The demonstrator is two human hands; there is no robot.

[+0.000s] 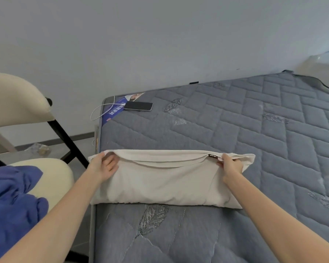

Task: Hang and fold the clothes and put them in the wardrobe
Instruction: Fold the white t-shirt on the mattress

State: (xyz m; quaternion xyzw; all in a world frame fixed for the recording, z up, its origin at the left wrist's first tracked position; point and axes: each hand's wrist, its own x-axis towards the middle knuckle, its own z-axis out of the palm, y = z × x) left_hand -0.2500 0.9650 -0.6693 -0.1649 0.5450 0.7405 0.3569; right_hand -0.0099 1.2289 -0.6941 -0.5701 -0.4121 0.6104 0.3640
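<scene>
**Folding stage, head view.** A cream garment (165, 185) lies across the near part of a grey quilted mattress (254, 120) and spans the gap between the two hands. It is already doubled into a long flat band, with its near fold running just below both wrists. The left hand (103, 167) pinches the band's far left corner, thumb over the edge and fingers tucked under the lifted top layer. The right hand (231, 166) pinches the far edge at the opposite end, just right of a small black label (213, 156), with its fingers closed on the cloth. Between the hands the top layer sags open slightly.

**Judged progress.** This piece is partly folded, and at least one more fold seems likely before it is compact. A blue garment (11, 202) lies crumpled on the seat of a cream chair (17, 97), left of the left forearm, and is not yet folded or hung. No hanger or wardrobe is in view, so putting away appears not yet begun for either piece. Beyond the left hand, a phone (139, 106) on its white cable (101, 111) rests at the mattress corner
</scene>
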